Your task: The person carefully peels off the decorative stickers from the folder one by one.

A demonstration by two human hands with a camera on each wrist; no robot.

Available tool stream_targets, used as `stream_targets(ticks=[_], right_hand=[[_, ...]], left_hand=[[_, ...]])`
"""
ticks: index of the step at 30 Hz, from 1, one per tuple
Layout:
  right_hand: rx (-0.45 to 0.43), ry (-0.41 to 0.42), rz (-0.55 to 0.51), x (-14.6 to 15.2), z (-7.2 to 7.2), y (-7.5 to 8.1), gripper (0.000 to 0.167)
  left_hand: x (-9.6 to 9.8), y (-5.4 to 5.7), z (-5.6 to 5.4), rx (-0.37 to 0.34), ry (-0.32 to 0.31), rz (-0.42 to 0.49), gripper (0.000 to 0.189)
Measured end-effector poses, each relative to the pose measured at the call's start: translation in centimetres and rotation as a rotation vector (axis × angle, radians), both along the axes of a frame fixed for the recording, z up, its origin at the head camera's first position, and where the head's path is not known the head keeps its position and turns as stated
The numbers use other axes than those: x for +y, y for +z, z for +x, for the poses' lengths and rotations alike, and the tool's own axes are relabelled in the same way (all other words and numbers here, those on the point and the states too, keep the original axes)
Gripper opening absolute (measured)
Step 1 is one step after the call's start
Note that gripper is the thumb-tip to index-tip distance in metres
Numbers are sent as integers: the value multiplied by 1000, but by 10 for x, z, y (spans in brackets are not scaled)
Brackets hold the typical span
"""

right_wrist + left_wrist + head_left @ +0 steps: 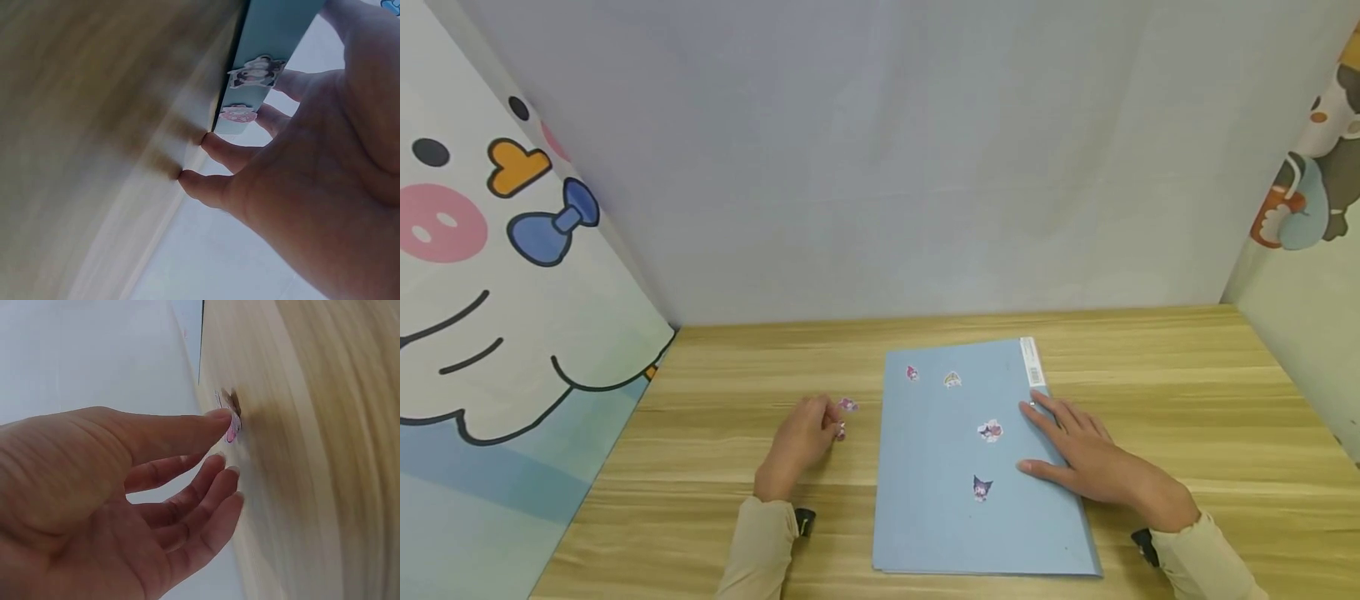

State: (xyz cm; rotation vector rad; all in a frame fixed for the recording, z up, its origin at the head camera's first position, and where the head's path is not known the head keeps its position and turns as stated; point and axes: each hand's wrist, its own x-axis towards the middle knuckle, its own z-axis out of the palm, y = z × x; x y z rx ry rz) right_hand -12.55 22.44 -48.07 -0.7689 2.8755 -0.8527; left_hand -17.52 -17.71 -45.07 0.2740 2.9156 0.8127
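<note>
one small sticker (840, 430) sits pinched in the fingertips of the left hand (801, 437), over the bench (700, 467) and left of the blue folder (932, 533). another sticker (847, 405) lies just beyond. four stickers (990, 430) dot the folder's cover. the right hand (1093, 458) rests across the folder's right edge, fingers loose and spread, near a white barcode label (1032, 361). a pale backdrop (925, 167) hangs behind.

A wood-grained counter (1187, 400), striped in yellow and brown, is backed by a plain, pale greyish sheet (925, 167), softly creased. At the left, a slanting panel (512, 312) is printed with a big white cartoon figure, on which an orange beak (520, 169), a blue bow tie (567, 219) and a pink oval (436, 225) with two white spots are shown. At the right, a pale green panel (1300, 333) is partly seen, decorated with a brown-and-white cartoon animal (1333, 154).
</note>
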Motion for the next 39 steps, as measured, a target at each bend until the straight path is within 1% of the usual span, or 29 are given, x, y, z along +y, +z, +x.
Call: stream_targets(ticks=[3,7,10,14,18,22,31,34,36,39], right_hand=[[-28,-10,21,-1,1,6,78],[-51,-16,57,-2,1,11,78],[-59,-17,62,-2,1,12,77],[-60,-16,56,-2,2,12,77],[-54,-13,62,-2,0,12,77],[-58,-15,63,-2,1,12,77],[-60,-16,61,-3,1,12,77],[-63,-16,63,-2,1,11,77],[-63,-15,64,-2,0,10,77],[-67,-17,62,-2,1,11,78]], left_hand=[[1,0,0,20,5,-27,10],[3,-1,2,52,-20,-34,11],[3,-2,3,65,-45,-31,11],[3,-3,5,59,-55,-27,8],[4,-4,3,65,-58,-39,8],[10,-6,0,105,-64,-37,5],[26,-11,-4,239,-77,-36,13],[31,-11,-6,254,-75,-27,17],[35,-12,-8,261,-70,-21,18],[40,-15,-11,294,-69,-10,16]])
